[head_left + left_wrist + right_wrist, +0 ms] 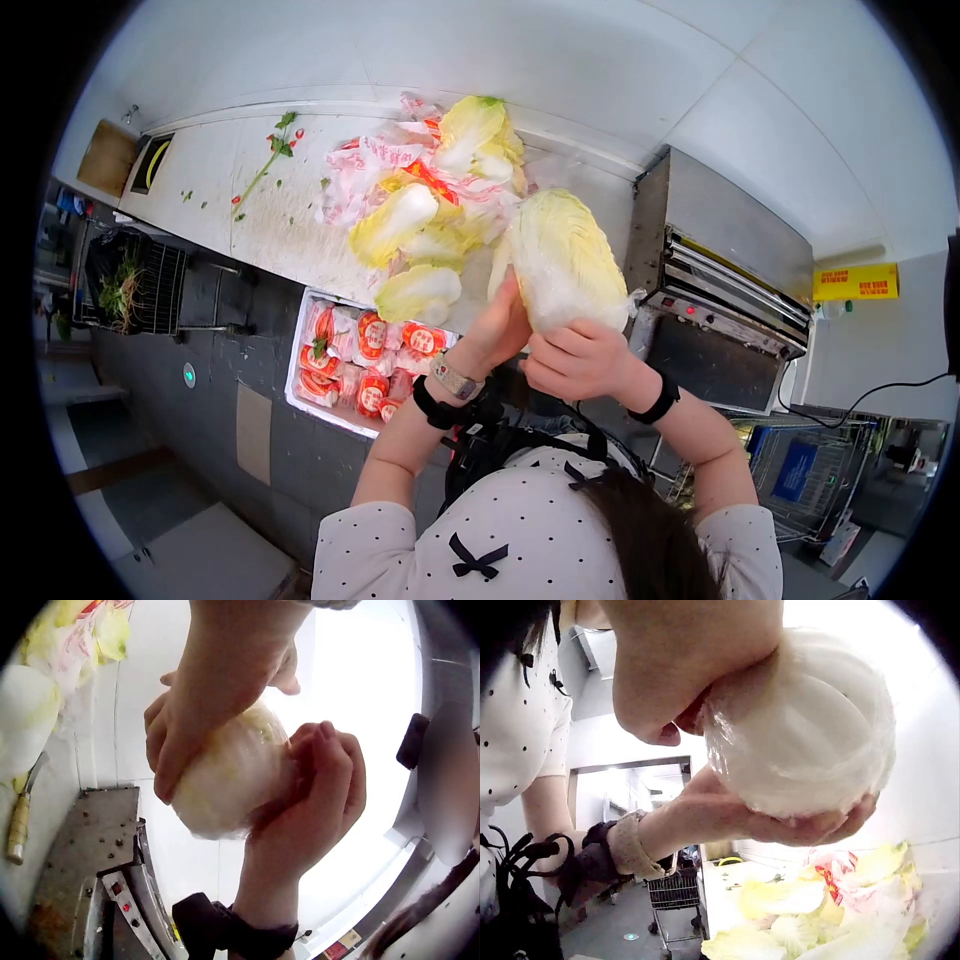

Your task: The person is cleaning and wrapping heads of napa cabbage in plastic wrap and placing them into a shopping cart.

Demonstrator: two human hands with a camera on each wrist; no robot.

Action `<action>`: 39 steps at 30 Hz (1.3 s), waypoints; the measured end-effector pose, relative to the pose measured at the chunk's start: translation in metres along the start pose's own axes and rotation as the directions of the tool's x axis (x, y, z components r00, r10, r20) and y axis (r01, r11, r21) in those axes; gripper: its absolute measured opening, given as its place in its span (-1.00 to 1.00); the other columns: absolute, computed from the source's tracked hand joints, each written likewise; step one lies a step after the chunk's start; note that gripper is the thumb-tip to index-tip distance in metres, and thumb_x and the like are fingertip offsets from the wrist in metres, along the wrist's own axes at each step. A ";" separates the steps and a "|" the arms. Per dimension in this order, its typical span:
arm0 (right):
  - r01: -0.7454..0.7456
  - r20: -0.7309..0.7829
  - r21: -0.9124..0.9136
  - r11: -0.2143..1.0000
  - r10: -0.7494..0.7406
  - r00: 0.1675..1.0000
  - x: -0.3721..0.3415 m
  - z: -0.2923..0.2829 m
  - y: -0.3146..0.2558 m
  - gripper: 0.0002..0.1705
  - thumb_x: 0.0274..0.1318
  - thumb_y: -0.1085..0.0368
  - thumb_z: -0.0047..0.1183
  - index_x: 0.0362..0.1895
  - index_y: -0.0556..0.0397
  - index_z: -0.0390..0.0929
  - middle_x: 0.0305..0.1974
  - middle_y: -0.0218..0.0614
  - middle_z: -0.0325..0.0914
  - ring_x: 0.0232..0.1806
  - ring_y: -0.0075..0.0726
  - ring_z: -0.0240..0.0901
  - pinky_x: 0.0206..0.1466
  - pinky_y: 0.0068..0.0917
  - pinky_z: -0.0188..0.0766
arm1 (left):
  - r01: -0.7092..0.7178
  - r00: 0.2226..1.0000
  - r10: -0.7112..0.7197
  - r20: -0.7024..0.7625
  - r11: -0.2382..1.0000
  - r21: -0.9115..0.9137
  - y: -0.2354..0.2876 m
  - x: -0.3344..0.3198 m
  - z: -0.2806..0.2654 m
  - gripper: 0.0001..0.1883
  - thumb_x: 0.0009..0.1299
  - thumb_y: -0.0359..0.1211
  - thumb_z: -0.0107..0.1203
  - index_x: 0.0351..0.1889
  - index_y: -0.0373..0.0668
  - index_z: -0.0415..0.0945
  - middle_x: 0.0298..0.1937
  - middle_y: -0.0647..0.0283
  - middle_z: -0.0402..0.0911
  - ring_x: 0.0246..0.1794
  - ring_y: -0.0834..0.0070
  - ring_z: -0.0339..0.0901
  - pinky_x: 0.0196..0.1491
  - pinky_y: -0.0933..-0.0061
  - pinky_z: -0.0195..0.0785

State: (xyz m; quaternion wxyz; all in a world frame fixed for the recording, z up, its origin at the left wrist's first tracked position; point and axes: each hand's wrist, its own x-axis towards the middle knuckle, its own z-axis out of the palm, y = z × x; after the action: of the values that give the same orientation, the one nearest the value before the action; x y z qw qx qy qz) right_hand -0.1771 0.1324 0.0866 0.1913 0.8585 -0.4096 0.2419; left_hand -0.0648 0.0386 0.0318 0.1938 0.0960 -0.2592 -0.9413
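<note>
A napa cabbage (565,250) in clear film is held up above the counter, also seen in the left wrist view (232,776) and the right wrist view (810,727). The left hand (497,325) grips its side and underside; in the right wrist view that hand (780,821) supports it from below. At the base end, the right hand (575,358) has its fingers curled against the film; the left wrist view shows this hand (319,787) pinching there. Loose cabbage leaves (420,292) and pink-white printed wrap (350,180) lie beside the cabbage on the counter (290,235).
A white box (296,375) of red-labelled packages stands below the counter's front edge. To the right is a metal wrapping machine (720,240) with a yellow box (855,282) beyond. A knife (19,825) lies near the leaves. Wire carts (160,290) stand on both sides.
</note>
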 end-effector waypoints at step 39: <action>-0.109 -0.183 0.062 0.992 0.118 0.976 0.027 -0.001 -0.020 -0.72 -0.23 0.32 0.08 -0.32 0.12 0.53 -0.36 -0.42 0.38 -0.34 -0.50 0.35 -0.36 -0.64 0.34 | -0.090 0.982 0.040 -0.183 0.958 -0.271 0.044 0.014 0.032 -0.30 0.28 0.22 -0.22 0.27 0.03 0.19 0.22 0.24 0.32 0.22 0.26 0.27 0.23 0.12 0.12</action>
State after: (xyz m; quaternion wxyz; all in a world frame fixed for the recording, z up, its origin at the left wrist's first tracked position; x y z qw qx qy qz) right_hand -0.1460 0.1279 0.1001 0.1924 0.8120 -0.4319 0.3423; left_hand -0.0726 0.0123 0.0813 0.2584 0.1419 -0.1096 -0.9492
